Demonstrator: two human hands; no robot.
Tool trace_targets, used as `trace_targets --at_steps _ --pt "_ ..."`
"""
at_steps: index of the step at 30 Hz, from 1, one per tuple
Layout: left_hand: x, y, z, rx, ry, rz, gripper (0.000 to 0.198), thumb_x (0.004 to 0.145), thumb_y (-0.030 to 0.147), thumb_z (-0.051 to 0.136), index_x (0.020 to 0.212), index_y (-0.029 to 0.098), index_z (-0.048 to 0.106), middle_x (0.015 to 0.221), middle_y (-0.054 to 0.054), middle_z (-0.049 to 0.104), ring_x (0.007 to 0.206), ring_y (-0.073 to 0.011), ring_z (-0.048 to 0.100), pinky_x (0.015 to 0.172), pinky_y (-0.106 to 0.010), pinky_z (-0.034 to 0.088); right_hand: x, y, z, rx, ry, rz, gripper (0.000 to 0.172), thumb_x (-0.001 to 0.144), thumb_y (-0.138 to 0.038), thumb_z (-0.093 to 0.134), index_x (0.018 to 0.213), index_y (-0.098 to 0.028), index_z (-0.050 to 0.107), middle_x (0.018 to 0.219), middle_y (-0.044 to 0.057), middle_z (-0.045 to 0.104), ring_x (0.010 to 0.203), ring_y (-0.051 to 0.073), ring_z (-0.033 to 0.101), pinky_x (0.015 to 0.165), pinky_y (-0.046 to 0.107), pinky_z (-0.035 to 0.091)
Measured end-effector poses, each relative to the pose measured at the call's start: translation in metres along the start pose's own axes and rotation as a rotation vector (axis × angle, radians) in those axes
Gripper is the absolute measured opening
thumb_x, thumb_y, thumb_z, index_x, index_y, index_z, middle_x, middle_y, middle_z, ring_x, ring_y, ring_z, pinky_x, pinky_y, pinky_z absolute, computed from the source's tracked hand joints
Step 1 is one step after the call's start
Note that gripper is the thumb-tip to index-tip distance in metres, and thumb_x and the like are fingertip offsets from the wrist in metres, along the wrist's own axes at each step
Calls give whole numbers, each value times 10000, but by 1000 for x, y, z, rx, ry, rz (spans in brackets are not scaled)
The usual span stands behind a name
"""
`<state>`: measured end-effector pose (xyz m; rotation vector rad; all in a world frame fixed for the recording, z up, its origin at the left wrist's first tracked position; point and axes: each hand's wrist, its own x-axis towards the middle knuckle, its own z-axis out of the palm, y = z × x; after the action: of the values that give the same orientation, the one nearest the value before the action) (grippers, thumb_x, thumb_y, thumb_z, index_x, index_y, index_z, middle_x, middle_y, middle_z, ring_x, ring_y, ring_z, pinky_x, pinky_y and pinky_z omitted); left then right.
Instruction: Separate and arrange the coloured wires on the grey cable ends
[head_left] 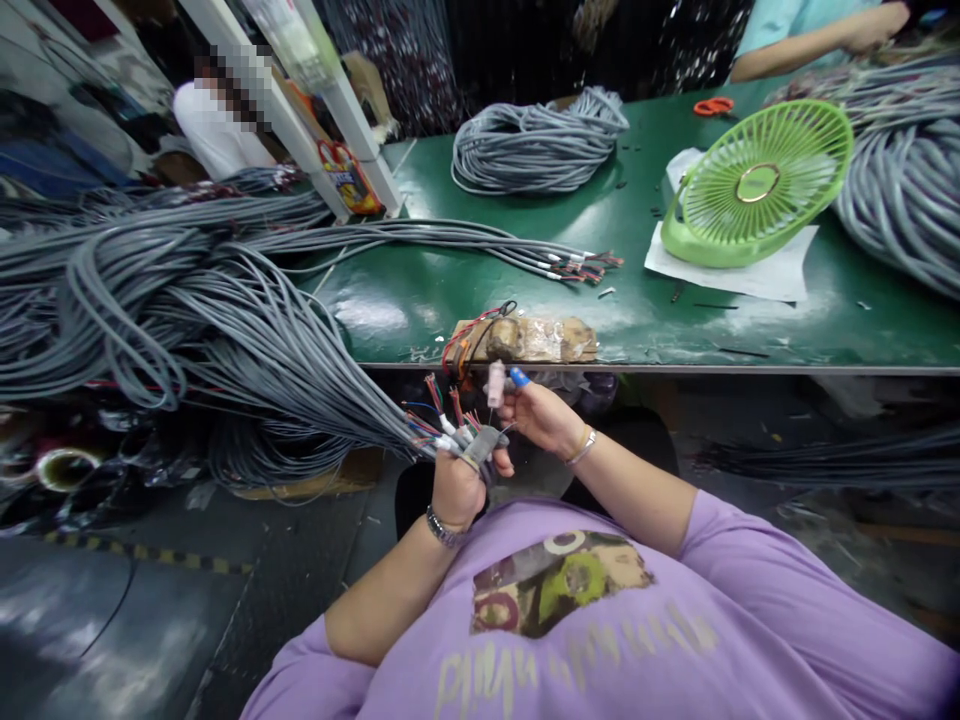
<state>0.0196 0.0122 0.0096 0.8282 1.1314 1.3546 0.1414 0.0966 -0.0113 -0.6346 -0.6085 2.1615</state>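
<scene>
Draping off green table, grey cables; floor seemingly littered.

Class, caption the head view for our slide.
Left grip holds grey cables, right grip close by, at a green workbench.

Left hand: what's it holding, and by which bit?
The left hand holds a bunch of grey cables, near the ends where coloured wires stick out.

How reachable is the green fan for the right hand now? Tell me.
Probably yes: mostly bare green tabletop lies between the right hand and the green fan, though the hand is busy near the cable ends.
</scene>
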Motion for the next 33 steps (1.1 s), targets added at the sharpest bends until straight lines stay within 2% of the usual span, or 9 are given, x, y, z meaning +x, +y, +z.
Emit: trace_targets --at_steps 2,4,6,8,11,14,21,27,33 --pt "-2 -2 -3 2 10 23 264 727 386 696 646 139 648 490 4 609 407 -112 566 431 -231 487 -11 1 -8 -52 -71 -3 342 662 -377 791 830 -144 606 727 -13 592 552 64 464 535 201 389" --pt "-3 -6 -5 15 18 55 260 741 374 688 630 144 639 503 0 620 426 -114 579 454 -235 497 -23 4 -12 -134 -186 -19 396 600 -309 838 875 -141 608 738 -15 594 574 70 489 544 206 385" --pt "-2 -10 -7 55 22 85 267 759 367 672 611 150 628 522 -10 637 470 -128 609 481 -239 506 -34 8 -11 -230 -280 -97 393 638 -331 822 888 -142 584 707 -8 603 601 96 533 547 217 373" --pt "-1 -14 -8 120 31 96 291 775 380 655 592 157 617 541 -24 655 522 -147 639 508 -245 515 -42 12 -5 -302 -308 -197 351 717 -378 766 865 -156 537 667 1 620 609 125 567 566 245 384" --pt "0 -20 -10 206 61 83 329 773 427 647 580 162 614 542 -32 665 537 -162 653 526 -257 523 -47 14 5 -357 -243 -276 331 774 -421 706 810 -177 486 597 -11 616 543 131 558 564 276 402" --pt "-1 -22 -12 253 70 81 340 753 457 659 587 162 625 543 -36 671 524 -166 651 531 -267 528 -45 13 11 -399 -173 -281 332 768 -435 697 775 -178 488 538 -26 597 480 121 538 513 255 371" --pt "-7 -19 -13 298 49 72 296 707 443 702 577 186 635 508 -27 658 505 -179 649 490 -271 516 -34 8 20 -407 -213 -111 351 735 -461 699 758 -177 492 454 -42 563 355 118 503 421 215 272" --pt "-7 -18 -10 193 114 107 312 725 453 678 597 172 630 526 -32 662 512 -176 653 486 -266 518 -33 9 15 -448 -16 -189 346 665 -427 766 699 -145 568 520 -17 570 438 82 460 458 216 281" --pt "-3 -12 -4 22 133 124 273 742 373 685 604 147 621 519 -6 644 480 -132 632 494 -232 514 -37 12 14 -412 53 -241 332 640 -407 789 682 -145 589 579 -21 548 502 75 414 500 224 301"
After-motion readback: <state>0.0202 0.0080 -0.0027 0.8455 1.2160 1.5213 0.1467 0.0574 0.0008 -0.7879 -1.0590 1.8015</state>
